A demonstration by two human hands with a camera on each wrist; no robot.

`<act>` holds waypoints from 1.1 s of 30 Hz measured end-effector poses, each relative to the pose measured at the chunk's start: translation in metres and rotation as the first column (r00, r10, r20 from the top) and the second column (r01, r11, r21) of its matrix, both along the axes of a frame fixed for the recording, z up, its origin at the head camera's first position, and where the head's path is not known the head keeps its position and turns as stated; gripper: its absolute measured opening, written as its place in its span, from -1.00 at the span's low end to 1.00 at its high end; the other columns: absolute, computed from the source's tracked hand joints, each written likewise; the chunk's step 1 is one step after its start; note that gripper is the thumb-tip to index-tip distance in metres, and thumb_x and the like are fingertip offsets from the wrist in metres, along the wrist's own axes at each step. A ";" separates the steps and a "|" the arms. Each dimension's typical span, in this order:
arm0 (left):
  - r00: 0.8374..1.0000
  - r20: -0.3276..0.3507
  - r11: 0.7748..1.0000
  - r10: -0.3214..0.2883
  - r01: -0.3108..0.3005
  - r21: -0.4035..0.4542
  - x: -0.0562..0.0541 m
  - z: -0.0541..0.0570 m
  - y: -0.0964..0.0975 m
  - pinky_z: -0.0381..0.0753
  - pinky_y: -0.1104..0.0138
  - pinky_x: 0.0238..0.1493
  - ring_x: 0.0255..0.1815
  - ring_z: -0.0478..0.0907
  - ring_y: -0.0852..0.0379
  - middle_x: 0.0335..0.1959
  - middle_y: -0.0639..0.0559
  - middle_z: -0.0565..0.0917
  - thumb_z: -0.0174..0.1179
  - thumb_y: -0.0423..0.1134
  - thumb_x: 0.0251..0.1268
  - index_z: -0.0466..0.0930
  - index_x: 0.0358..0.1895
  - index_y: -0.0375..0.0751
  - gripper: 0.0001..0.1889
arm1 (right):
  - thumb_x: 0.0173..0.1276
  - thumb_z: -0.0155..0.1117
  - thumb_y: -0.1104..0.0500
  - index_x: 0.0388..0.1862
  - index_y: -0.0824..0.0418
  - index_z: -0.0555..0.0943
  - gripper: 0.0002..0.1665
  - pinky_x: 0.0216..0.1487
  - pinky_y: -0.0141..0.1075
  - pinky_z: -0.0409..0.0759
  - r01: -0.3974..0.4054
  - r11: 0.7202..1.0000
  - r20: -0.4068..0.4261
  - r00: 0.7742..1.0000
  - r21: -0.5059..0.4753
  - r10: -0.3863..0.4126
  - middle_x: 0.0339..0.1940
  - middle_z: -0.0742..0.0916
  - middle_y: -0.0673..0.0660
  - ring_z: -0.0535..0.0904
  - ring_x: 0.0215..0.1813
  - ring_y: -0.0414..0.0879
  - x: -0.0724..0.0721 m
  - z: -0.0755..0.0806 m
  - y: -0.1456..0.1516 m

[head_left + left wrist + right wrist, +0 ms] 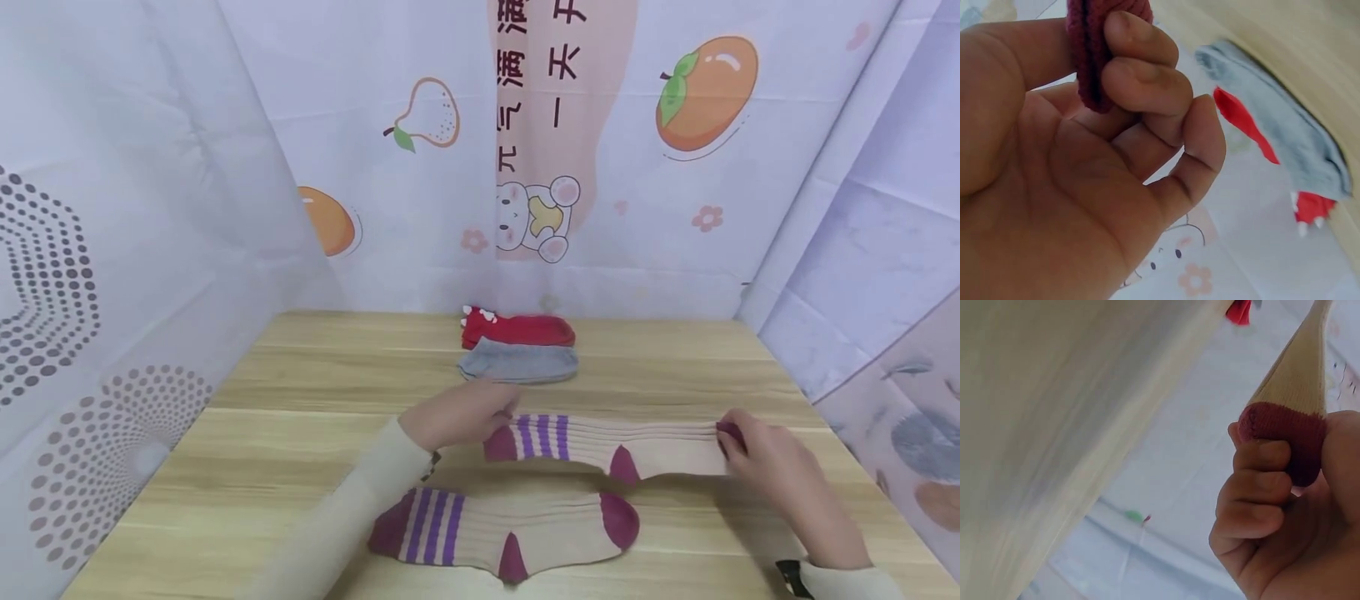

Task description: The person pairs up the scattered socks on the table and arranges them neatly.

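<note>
A cream sock with purple stripes and maroon ends [585, 442] is stretched out lengthwise between both hands, raised above the table. My left hand [468, 412] pinches its maroon cuff [1092, 53] between thumb and fingers. At the other end, my right hand [772, 467] grips the maroon toe [1285, 434] with curled fingers. A matching striped sock [555, 529] lies flat on the table nearer to me, its toe pointing right and its cuff beside my left forearm.
Farther back on the wooden table [337, 358] lie a grey-blue sock [521, 362] and a red sock [536, 329], one just behind the other. Printed curtains [420, 208] hang along the back and both sides.
</note>
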State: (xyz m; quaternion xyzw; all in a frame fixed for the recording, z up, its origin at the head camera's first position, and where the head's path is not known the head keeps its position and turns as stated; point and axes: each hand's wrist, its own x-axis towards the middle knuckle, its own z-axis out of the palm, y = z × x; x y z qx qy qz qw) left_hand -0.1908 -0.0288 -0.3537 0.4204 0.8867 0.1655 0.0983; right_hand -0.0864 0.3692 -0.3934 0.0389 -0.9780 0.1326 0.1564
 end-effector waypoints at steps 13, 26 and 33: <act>0.998 0.039 0.998 0.049 -0.047 -0.051 0.022 -0.005 -0.064 0.47 0.41 -0.47 -0.54 0.35 0.27 -0.58 0.17 0.41 0.16 -0.33 0.44 0.40 -0.30 -0.03 -0.85 | 0.27 0.33 0.27 -0.29 0.15 0.60 -0.92 -0.52 -0.06 0.51 -0.115 0.993 -0.009 0.993 0.002 0.115 -0.57 0.63 -0.03 0.49 -0.56 -0.12 -0.002 -0.004 -0.053; 0.987 0.144 0.997 0.070 -0.065 -0.042 0.043 -0.002 -0.111 0.37 0.43 -0.56 -0.57 0.27 0.32 -0.59 0.20 0.35 0.17 -0.46 0.35 0.37 -0.41 -0.04 -0.75 | 0.15 0.47 0.28 -0.31 -0.04 0.56 -0.71 -0.61 -0.32 0.38 -0.266 0.960 -0.116 0.955 0.081 0.275 -0.63 0.52 -0.30 0.33 -0.60 -0.40 0.015 -0.007 -0.091; 0.984 0.160 0.997 0.073 -0.069 -0.035 0.053 -0.006 -0.127 0.34 0.45 -0.58 -0.62 0.25 0.36 -0.63 0.24 0.32 0.19 -0.46 0.32 0.36 -0.41 -0.04 -0.74 | 0.20 0.44 0.30 -0.33 -0.05 0.54 -0.71 -0.61 -0.44 0.34 -0.329 0.944 -0.070 0.941 0.036 0.331 -0.64 0.45 -0.35 0.27 -0.59 -0.47 0.021 -0.012 -0.108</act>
